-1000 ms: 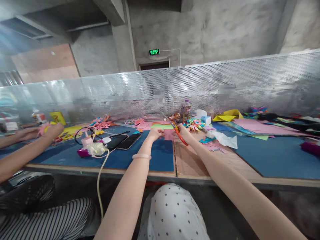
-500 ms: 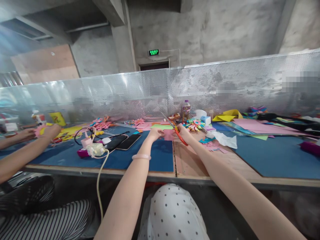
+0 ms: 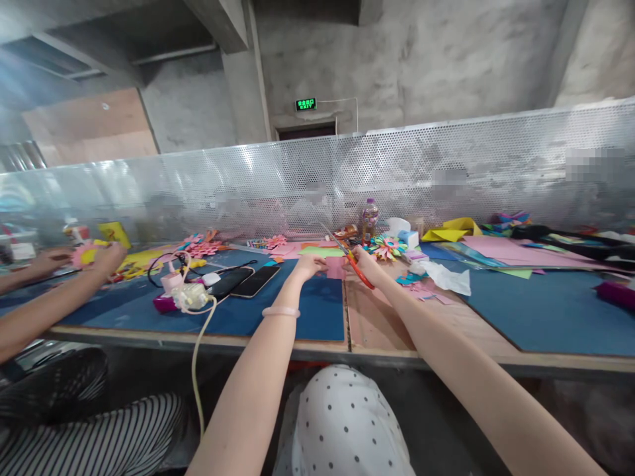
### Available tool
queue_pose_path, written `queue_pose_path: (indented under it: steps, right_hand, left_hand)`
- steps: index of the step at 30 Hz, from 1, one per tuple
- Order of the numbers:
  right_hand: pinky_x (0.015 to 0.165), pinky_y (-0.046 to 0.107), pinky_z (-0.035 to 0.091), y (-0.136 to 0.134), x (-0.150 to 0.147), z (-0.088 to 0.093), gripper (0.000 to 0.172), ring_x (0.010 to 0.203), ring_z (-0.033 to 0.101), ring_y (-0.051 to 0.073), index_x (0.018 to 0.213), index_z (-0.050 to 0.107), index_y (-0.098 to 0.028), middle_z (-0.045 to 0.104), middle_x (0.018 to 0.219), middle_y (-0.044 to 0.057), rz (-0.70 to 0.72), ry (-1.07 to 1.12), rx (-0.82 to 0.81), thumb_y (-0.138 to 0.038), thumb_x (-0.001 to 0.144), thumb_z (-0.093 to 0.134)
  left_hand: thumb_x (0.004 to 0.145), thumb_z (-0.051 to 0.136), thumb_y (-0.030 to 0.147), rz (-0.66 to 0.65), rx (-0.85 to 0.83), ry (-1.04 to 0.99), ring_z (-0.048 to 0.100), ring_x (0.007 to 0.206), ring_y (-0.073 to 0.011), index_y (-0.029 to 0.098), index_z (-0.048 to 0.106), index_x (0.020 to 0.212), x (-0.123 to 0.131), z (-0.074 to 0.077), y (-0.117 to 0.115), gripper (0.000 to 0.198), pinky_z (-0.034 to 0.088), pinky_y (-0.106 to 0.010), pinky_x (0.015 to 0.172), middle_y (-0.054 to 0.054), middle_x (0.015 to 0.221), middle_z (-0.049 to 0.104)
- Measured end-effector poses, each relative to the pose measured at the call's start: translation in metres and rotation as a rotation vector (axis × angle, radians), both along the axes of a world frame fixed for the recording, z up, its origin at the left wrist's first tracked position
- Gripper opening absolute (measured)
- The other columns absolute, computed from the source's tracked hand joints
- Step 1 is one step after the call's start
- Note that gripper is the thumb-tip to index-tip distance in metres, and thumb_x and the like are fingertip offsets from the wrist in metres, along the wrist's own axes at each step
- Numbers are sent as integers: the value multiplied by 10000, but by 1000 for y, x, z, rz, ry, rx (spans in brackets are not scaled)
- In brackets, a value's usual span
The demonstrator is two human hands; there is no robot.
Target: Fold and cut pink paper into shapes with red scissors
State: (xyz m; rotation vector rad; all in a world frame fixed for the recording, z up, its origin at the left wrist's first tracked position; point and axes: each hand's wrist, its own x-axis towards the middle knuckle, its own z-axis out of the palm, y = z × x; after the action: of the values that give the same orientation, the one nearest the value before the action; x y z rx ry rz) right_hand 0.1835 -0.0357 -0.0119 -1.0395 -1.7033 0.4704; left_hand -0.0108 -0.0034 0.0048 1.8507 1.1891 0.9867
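Both my arms reach far out over the table. My left hand (image 3: 308, 264) pinches a small pink sheet of paper (image 3: 336, 266) by its left edge, a pale bracelet on the wrist. My right hand (image 3: 366, 263) grips red-handled scissors (image 3: 353, 262) whose blades point up and to the left across the pink paper. The paper hangs just above the blue mat (image 3: 297, 309) and the bare wooden strip (image 3: 370, 320) of the table.
Two phones (image 3: 244, 281) and a tangle of chargers and cable (image 3: 186, 294) lie left of my arm. A bottle (image 3: 369, 219), paper flowers (image 3: 387, 246), coloured sheets (image 3: 506, 251) and scraps crowd the back. A neighbour's hands (image 3: 102, 258) work with pink and yellow paper at far left.
My hands stay almost still with paper and scissors. The neighbour's hands at the left have shifted slightly and now hold a pink and yellow paper piece higher.
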Motion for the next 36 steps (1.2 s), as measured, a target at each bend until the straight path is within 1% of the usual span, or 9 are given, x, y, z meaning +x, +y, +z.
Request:
queue_pose_path:
  steps: [7, 11, 13, 15, 18, 21, 24, 29, 36]
  right_hand:
    - [633, 277, 413, -4, 0, 5, 356, 658, 491, 135, 757, 447, -184, 533, 703, -22, -1, -6, 4, -375, 581, 690]
    - [611, 268, 420, 0, 0, 4, 326, 653, 502, 140, 745, 463, -179, 539, 693, -8, 82, 45, 34, -408, 619, 658]
    - [577, 260, 417, 3, 1, 2, 313, 624, 500, 136, 759, 471, -177, 540, 679, -6, 87, 79, 17, -403, 633, 646]
    - [542, 252, 410, 6, 2, 1, 301, 584, 491, 127, 792, 478, -176, 538, 661, -9, 46, 116, -13, -393, 651, 631]
    - [503, 242, 405, 7, 3, 0, 260, 530, 477, 117, 821, 480, -177, 524, 608, -18, -54, 142, -51, -370, 688, 593]
    - [466, 232, 402, 5, 2, 2, 215, 498, 477, 114, 810, 475, -180, 511, 570, -22, -95, 142, -66, -336, 699, 574]
    - [436, 228, 399, 2, -1, 4, 190, 474, 483, 116, 781, 472, -183, 504, 539, -23, -62, 133, -84, -295, 680, 587]
    - [408, 206, 384, -1, -6, 6, 190, 435, 471, 102, 730, 456, -192, 482, 492, -40, 36, 202, -109, -239, 635, 614]
    - [389, 173, 359, 6, -1, 2, 155, 420, 475, 89, 675, 469, -183, 476, 463, -50, 62, 219, -131, -156, 592, 596]
  left_hand:
    - [633, 697, 105, 24, -52, -35, 623, 680, -151, 136, 652, 712, 0, 0, 0, 96, 517, -300, 660, -22, 681, 657]
    - [630, 694, 111, -7, -34, -33, 618, 662, -150, 137, 655, 700, -1, -2, 2, 84, 516, -303, 657, -17, 665, 654]
    - [631, 688, 111, -22, -20, -35, 616, 657, -148, 133, 653, 696, -2, -2, 1, 77, 513, -297, 646, -19, 666, 654]
    - [629, 686, 114, -32, -8, -39, 612, 649, -143, 129, 649, 697, -2, 0, -1, 78, 510, -290, 632, -20, 669, 652]
    - [628, 681, 118, -46, 7, -35, 605, 631, -136, 125, 644, 702, -3, 2, -4, 83, 505, -277, 605, -19, 676, 649]
    - [635, 672, 115, -55, 17, -18, 603, 624, -135, 120, 638, 699, -3, 3, -6, 72, 496, -258, 564, -23, 680, 645]
    - [640, 675, 119, -36, -2, -17, 609, 634, -142, 117, 636, 707, -2, 3, -6, 78, 499, -257, 550, -29, 682, 645]
    - [628, 712, 150, -11, -54, -37, 631, 706, -159, 119, 643, 731, -1, 1, -3, 128, 527, -288, 616, -35, 711, 661]
    - [589, 764, 205, 10, -65, -42, 631, 692, -149, 121, 656, 736, 0, -1, 0, 201, 535, -294, 658, -40, 710, 667]
